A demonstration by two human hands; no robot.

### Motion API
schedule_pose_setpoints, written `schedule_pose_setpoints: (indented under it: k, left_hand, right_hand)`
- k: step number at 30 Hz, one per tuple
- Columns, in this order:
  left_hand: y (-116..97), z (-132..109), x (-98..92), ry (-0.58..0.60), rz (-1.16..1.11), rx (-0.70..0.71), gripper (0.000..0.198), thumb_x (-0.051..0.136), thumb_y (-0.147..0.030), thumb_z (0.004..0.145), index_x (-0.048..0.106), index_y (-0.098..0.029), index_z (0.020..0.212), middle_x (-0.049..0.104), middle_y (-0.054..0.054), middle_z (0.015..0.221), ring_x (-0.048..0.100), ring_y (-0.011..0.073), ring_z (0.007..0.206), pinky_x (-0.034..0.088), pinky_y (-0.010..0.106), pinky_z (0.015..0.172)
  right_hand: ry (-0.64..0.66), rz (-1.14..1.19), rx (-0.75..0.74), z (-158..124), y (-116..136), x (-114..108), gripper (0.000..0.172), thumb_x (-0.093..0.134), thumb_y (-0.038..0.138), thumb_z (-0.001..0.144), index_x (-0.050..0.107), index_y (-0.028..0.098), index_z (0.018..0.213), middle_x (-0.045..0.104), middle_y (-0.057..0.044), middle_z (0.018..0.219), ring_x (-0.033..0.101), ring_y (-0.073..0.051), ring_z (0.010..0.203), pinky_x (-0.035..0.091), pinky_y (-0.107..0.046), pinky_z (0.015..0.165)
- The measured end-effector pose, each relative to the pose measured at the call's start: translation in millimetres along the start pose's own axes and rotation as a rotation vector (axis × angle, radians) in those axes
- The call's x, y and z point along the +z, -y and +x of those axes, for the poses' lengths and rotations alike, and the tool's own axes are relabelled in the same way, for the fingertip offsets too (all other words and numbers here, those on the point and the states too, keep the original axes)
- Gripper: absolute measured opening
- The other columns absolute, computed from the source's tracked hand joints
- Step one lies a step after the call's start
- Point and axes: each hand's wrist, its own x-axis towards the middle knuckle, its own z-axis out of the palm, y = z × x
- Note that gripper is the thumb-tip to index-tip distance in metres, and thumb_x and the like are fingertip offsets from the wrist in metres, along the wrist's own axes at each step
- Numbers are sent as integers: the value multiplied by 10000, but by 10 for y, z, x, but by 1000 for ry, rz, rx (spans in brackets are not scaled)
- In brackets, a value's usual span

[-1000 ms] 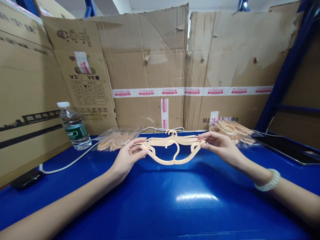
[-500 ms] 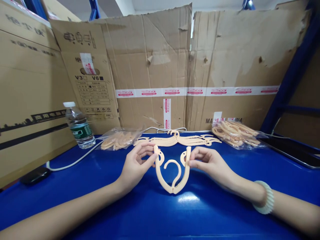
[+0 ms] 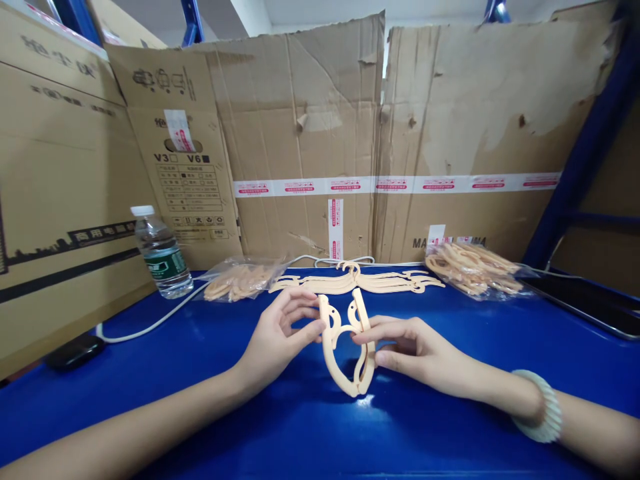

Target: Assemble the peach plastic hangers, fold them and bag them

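Observation:
A cream plastic folding hanger (image 3: pixel 336 371) is held up over the blue table, its two arms bent upward into a narrow U with the hook between them. My left hand (image 3: pixel 287 327) pinches the upper part of the left arm between thumb and fingers. On the other side, my right hand (image 3: pixel 407 343) grips the right arm around its middle, the index finger reaching across toward the hook. Behind them lies a row of unfolded cream hangers (image 3: pixel 330 285), overlapping one another with their hooks toward the back.
Plastic bags of hangers lie at back left (image 3: pixel 245 281) and back right (image 3: pixel 475 270). A water bottle (image 3: pixel 167 263) stands at left, near a white cable (image 3: pixel 150 327) and a black device (image 3: pixel 75 352). A dark phone-like slab (image 3: pixel 590 307) rests at right. Cardboard (image 3: pixel 300 147) walls the back.
The hanger's two arms have come closer together. My right hand has moved left and lower along its arm, its index finger now by the hook. My left hand has shifted slightly right.

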Motion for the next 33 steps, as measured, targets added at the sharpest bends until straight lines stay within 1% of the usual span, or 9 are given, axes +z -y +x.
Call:
schedule_pose_setpoints:
  k: [3, 5, 8, 11, 14, 19, 23, 29, 33]
  left_hand:
    - [11, -34, -11, 73, 9, 13, 277, 748, -182, 755, 574, -197, 970, 633, 38, 1014, 632, 191, 986, 571, 291, 838]
    - [6, -61, -14, 153, 3, 15, 227, 726, -190, 781, 615, -195, 980, 618, 56, 1081, 604, 224, 1083, 545, 328, 917]
    - [-21, -93, -11, 300, -2, 13, 283, 701, -195, 807, 645, -214, 1084, 549, 81, 1266, 543, 268, 1201, 517, 379, 978]
    - [-45, -102, -6, 398, 0, -21, 393, 697, -189, 811, 624, -256, 1192, 472, 83, 1382, 515, 287, 1244, 525, 398, 966]
    - [-54, -93, -6, 421, -29, -66, 431, 702, -203, 812, 604, -266, 1227, 455, 86, 1409, 533, 284, 1229, 530, 408, 959]
    - [-40, -67, -24, 398, -53, -129, 460, 724, -241, 801, 585, -236, 1239, 491, 97, 1403, 548, 274, 1221, 503, 411, 994]
    - [0, -62, -43, 426, -84, -165, 503, 735, -235, 797, 555, -245, 1267, 537, 93, 1375, 543, 262, 1241, 433, 422, 1068]
    - [4, -85, -9, 484, -117, -176, 531, 759, -211, 771, 565, -266, 1262, 422, 82, 1460, 485, 284, 1303, 385, 429, 1109]
    - [-11, -84, 4, 504, -107, -158, 544, 772, -237, 757, 582, -251, 1266, 435, 95, 1429, 496, 287, 1292, 355, 444, 1127]
  right_hand:
    - [-53, -30, 3, 4, -6, -17, 305, 653, 362, 876, 681, 248, 1158, 591, -77, 1205, 666, -202, 984, 558, -341, 858]
    - [-68, -49, -2, 5, 6, -22, 313, 653, 356, 875, 675, 252, 1169, 577, -77, 1237, 647, -207, 1035, 551, -343, 883]
    - [-47, -47, -29, 2, 35, -11, 323, 644, 346, 882, 660, 260, 1193, 550, -84, 1280, 625, -214, 1081, 548, -358, 906]
    - [-30, -52, -69, -6, 62, 11, 319, 623, 326, 897, 647, 271, 1211, 522, -87, 1311, 612, -212, 1100, 550, -360, 913]
    - [-37, -57, -88, -12, 73, 16, 303, 613, 320, 902, 654, 278, 1199, 509, -86, 1323, 621, -210, 1081, 563, -356, 892]
    - [-86, -117, -74, -20, 67, -18, 307, 623, 352, 890, 654, 261, 1181, 505, -93, 1334, 621, -217, 1076, 562, -370, 893]
    - [-102, -146, -62, -26, 77, -33, 271, 618, 343, 892, 655, 230, 1135, 570, -91, 1239, 623, -217, 1066, 558, -366, 888]
    - [-63, -226, -77, -25, 94, -30, 215, 583, 314, 918, 623, 208, 1101, 624, -76, 1144, 633, -199, 1015, 536, -368, 902]
    - [-16, -231, -67, -34, 104, -26, 214, 558, 322, 935, 579, 209, 1115, 614, -71, 1150, 635, -187, 988, 529, -365, 908]
